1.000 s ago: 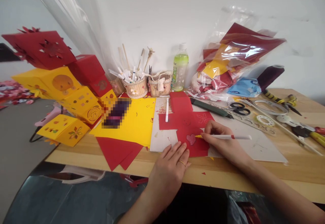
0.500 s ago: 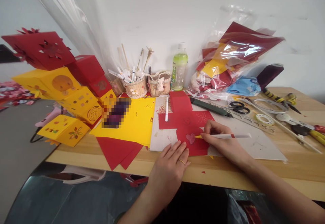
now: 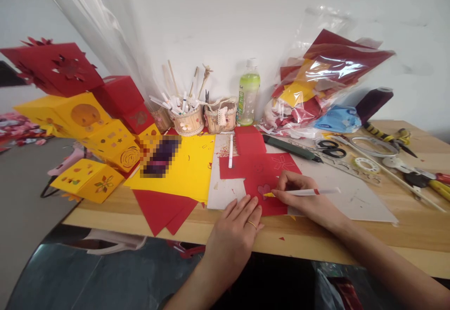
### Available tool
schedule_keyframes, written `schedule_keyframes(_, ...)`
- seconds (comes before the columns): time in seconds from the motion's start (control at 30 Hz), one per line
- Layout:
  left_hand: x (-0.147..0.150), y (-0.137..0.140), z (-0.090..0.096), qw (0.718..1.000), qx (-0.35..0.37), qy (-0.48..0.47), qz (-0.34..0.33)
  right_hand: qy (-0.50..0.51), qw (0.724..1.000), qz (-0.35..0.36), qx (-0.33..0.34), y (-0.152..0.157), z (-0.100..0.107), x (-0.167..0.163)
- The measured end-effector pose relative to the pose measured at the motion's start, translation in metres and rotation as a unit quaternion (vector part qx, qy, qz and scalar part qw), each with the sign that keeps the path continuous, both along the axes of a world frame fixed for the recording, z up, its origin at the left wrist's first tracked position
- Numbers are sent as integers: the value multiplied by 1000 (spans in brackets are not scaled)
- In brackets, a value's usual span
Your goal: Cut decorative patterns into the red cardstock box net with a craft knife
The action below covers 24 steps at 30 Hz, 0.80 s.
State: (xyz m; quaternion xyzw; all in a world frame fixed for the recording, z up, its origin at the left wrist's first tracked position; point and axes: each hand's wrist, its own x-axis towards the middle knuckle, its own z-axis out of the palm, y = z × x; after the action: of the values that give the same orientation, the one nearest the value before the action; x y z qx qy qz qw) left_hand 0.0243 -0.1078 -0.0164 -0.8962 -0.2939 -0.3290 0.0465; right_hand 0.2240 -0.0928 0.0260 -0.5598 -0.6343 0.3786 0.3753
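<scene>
A red paper cutout, shaped like an unfolded box, lies on a grey board. On its lower panel a heart is drawn in a paler pinkish colour. My right hand grips a white marker pen with a red band and a yellow tip end. The pen's tip is at the heart's right side. My left hand lies flat, fingers stretched, its fingertips on the lower left edge of the red cutout. A second white marker rests left of the cutout's upper part.
Yellow sheets and red sheets lie to the left, near stacked paper boxes. Behind stand a basket of markers and a bottle. At right are a green cutter, scissors and a plastic bag of paper.
My right hand and the marker have shifted slightly left, bringing the tip from beside the heart onto its right part. My left hand has stayed in place.
</scene>
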Motion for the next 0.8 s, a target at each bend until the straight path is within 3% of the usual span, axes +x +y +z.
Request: schedule_keyframes(0.8,0,0,0,1000,3,11,1,17,1000,19,-3,1,-5,2)
